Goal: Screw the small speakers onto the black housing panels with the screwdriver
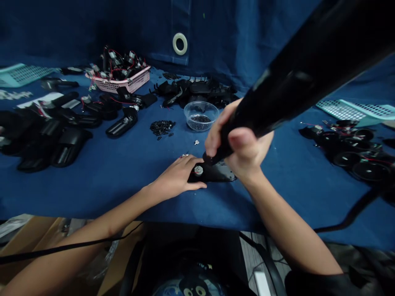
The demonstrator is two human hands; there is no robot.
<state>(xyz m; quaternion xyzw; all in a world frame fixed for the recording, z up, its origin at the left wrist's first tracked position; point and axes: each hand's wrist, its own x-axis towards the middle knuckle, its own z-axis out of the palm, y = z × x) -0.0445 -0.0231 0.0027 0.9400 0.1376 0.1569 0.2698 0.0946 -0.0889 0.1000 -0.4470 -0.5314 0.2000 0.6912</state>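
My right hand (239, 146) is closed around a thick black electric screwdriver (277, 90), which slants up toward the upper right and looms close to the camera. Its lower end is over a black plastic housing (219, 172) lying flat on the blue cloth. A round silver motor with a red wire (198, 169) shows at the housing's left end. My left hand (180, 174) grips that end, thumb along the near side and fingers along the far side. The screwdriver's tip and its contact point are hidden behind my right fingers.
Beyond the housing stand a clear bowl of small dark parts (201, 117) and a pile of black pieces (162, 128). A pink basket (132, 82) holds motors and wires. Black housings (69, 146) lie left; round black parts (352, 158) lie right beside a teal basket (359, 111).
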